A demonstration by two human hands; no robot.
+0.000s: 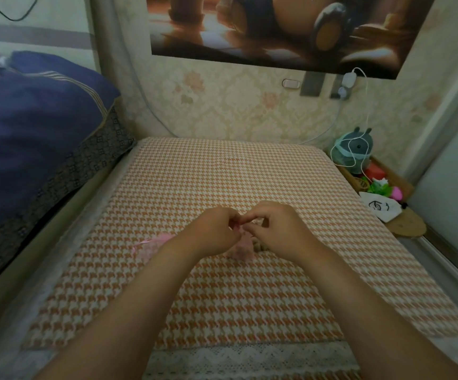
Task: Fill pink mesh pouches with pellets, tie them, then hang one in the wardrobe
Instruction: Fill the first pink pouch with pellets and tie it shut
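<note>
Both hands met over the pink mesh pouch (243,249), which stood on the houndstooth-covered tabletop (222,165). The left hand (211,229) and right hand (277,229) each kept a narrow fingertip grip, pinching the pouch's neck from either side, probably to draw it closed for tying. Any string was too small to see. Just right of that pouch lay a brownish heap (260,246), likely pellets. Near its left, a second pink pouch (155,242) lay flat, presumably waiting.
</note>
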